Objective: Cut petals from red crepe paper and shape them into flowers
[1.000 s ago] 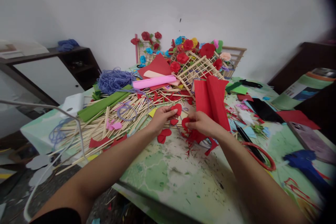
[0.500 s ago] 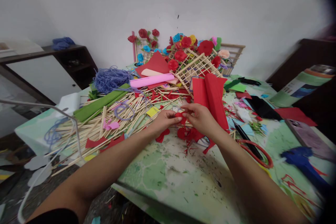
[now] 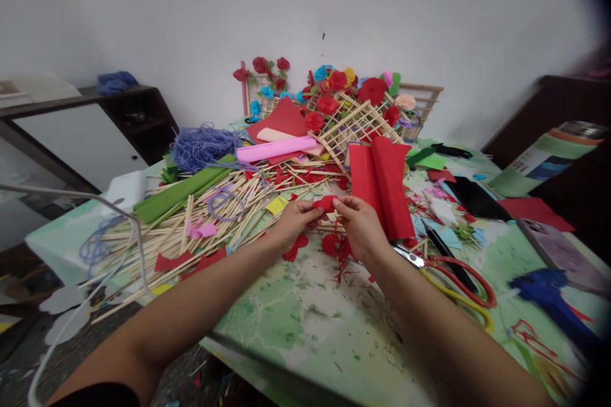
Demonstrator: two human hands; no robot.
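Between my two hands, above the table's middle, is a small piece of red paper (image 3: 326, 203). My left hand (image 3: 296, 221) pinches its left side between thumb and fingers. On the right edge, my right hand (image 3: 359, 222) has its fingertips closed. Just below lie red paper petals (image 3: 296, 248) and a cluster of red scraps and strips (image 3: 334, 247), partly hidden by my right hand. Folded red paper (image 3: 392, 184) stands close behind that hand. Scissors (image 3: 449, 273) with red and yellow handles lie beside my right forearm.
Thin wooden sticks (image 3: 162, 238) cover the table's left, near green paper (image 3: 184, 187) and blue yarn (image 3: 203, 147). Behind stands a stick lattice (image 3: 360, 121) with paper flowers (image 3: 327, 105). A blue glue gun (image 3: 554, 299), a marker (image 3: 446, 251) and a bottle (image 3: 544, 159) are at right.
My fingers have shifted on the red paper, which now shows wider between them. My right hand has turned and lowered slightly. More of the scissors shows beside my right forearm.
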